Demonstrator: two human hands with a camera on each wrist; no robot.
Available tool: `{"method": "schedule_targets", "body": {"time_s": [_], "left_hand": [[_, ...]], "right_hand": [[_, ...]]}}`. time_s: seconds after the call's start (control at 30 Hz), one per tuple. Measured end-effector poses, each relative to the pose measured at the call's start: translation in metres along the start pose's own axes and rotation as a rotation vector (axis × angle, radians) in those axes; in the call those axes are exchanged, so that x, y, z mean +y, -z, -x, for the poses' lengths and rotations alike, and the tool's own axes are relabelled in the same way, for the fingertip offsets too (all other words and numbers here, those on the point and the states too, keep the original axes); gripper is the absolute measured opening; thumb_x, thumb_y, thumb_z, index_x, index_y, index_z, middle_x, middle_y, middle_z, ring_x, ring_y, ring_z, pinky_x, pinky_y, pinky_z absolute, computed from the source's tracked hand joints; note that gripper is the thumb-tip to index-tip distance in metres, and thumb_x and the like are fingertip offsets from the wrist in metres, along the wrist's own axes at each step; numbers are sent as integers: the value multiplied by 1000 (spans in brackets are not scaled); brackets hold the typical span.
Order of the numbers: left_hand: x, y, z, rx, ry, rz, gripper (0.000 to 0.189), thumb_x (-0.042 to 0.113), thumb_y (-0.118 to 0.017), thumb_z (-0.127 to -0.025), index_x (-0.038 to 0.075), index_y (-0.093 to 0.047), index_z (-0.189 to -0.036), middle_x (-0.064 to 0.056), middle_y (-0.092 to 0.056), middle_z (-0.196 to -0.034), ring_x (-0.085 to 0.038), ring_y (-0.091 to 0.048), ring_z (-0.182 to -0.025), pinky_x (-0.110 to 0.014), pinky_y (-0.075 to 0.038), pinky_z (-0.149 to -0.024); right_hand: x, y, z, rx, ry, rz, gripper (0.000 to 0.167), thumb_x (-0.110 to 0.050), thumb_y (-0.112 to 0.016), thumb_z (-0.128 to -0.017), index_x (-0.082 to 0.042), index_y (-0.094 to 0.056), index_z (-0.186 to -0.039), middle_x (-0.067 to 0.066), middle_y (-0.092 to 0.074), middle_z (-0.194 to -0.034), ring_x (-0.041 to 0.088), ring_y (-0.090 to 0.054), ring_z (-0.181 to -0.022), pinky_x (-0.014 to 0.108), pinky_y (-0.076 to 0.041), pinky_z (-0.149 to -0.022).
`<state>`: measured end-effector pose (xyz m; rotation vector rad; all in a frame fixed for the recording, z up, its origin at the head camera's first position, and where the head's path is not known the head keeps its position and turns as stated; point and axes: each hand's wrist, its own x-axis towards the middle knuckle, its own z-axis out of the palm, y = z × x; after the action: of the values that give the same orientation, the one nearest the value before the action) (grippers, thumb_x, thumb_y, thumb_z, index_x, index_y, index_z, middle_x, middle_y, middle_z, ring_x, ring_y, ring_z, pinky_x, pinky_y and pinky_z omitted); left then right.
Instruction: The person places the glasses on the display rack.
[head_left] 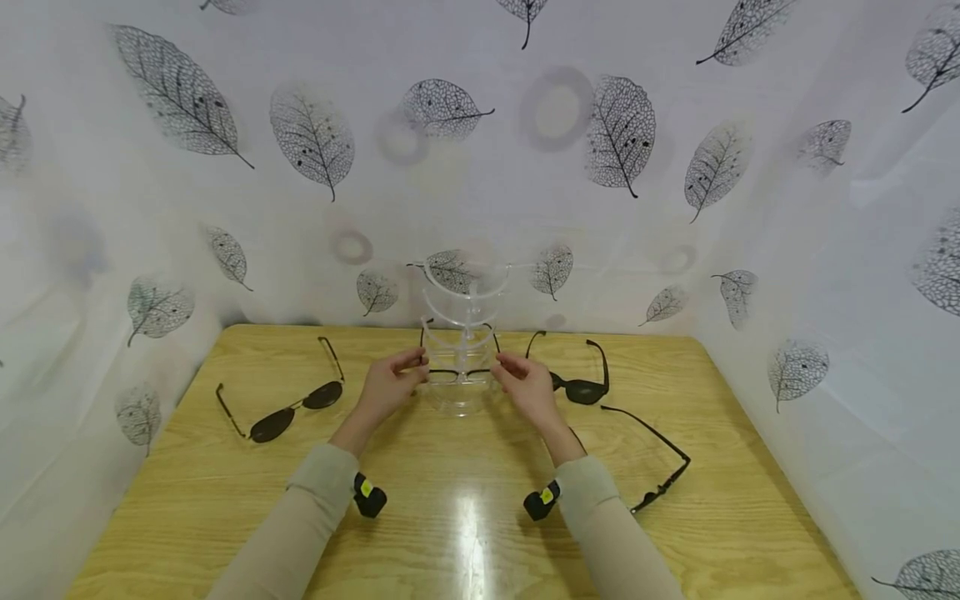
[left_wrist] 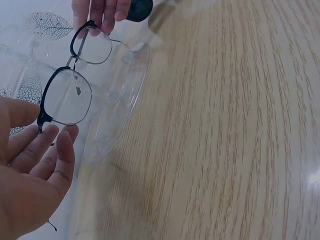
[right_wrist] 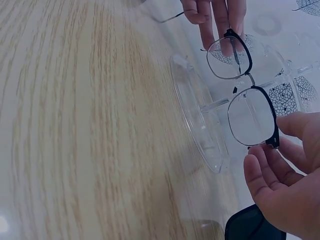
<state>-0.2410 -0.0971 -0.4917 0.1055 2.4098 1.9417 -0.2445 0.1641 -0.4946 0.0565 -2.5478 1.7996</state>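
A pair of black half-rim eyeglasses (head_left: pixel 444 372) with clear lenses spans the front of a clear plastic display stand (head_left: pixel 454 408), low on its column. My left hand (head_left: pixel 392 382) pinches the frame's left end between thumb and fingers. At the right end, my right hand (head_left: pixel 527 389) pinches the other corner the same way. Both wrist views show the eyeglasses (left_wrist: pixel 66 95) with the lenses facing out, above the stand's clear base (right_wrist: pixel 197 117). In the head view the temples point back past the column toward the wall.
Dark sunglasses (head_left: pixel 273 425) lie unfolded on the left of the wooden table (head_left: pixel 450 483). Black sunglasses (head_left: pixel 585 392) sit just right of my right hand, and another black pair (head_left: pixel 663 486) lies nearer, partly behind the right forearm. A leaf-print curtain (head_left: pixel 480 192) closes the back.
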Motion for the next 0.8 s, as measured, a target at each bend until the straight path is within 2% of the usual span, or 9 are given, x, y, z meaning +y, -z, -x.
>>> {"method": "schedule_targets", "body": {"time_s": [0.13, 0.2, 0.27, 0.43, 0.63, 0.8], "left_hand": [[-1, -1, 0, 5, 1, -16, 47, 9, -68, -102, -4, -59, -145, -26, -69, -136, -28, -78, -100, -19, -55, -66], [-2, -2, 0, 4, 2, -26, 46, 8, -67, -101, -4, -59, -145, -26, -69, -136, -27, -78, -99, -19, -55, -66], [-2, -2, 0, 4, 3, -28, 46, 7, -67, -101, -4, -60, -145, -26, -69, -135, -29, -77, -99, -19, -55, -66], [-4, -2, 0, 3, -5, -30, 46, 7, -67, -101, -4, -60, -145, -26, -70, -134, -41, -75, -103, -17, -53, -63], [-6, -1, 0, -1, -34, -46, 45, 6, -67, -101, -6, -60, -144, -28, -69, -133, -43, -75, -103, -17, -52, -63], [-6, -2, 0, -12, -31, -43, 45, 5, -66, -102, -6, -59, -145, -29, -68, -134, -45, -74, -105, -16, -51, -62]], "right_hand": [[1, 0, 0, 1, -3, 15, 39, -22, -73, -102, -2, -71, -135, 20, -74, -123, 27, -72, -92, 21, -54, -71], [4, -1, 0, 7, 10, 23, 39, -23, -74, -101, -3, -71, -134, 18, -74, -122, 16, -71, -89, 21, -55, -72], [4, -1, 1, 7, 16, 34, 39, -22, -74, -101, -3, -71, -134, 17, -74, -121, 12, -69, -88, 21, -55, -73], [5, -2, 1, 9, 17, 52, 38, -21, -73, -101, -4, -71, -135, 16, -74, -119, 20, -71, -97, 24, -57, -77], [4, -2, 1, 6, 13, 53, 38, -21, -73, -102, -5, -70, -136, 15, -74, -120, 28, -72, -105, 33, -60, -83], [5, -3, 1, 8, 21, 56, 38, -21, -73, -101, -5, -70, -136, 16, -74, -121, 30, -72, -106, 36, -61, -84]]}}
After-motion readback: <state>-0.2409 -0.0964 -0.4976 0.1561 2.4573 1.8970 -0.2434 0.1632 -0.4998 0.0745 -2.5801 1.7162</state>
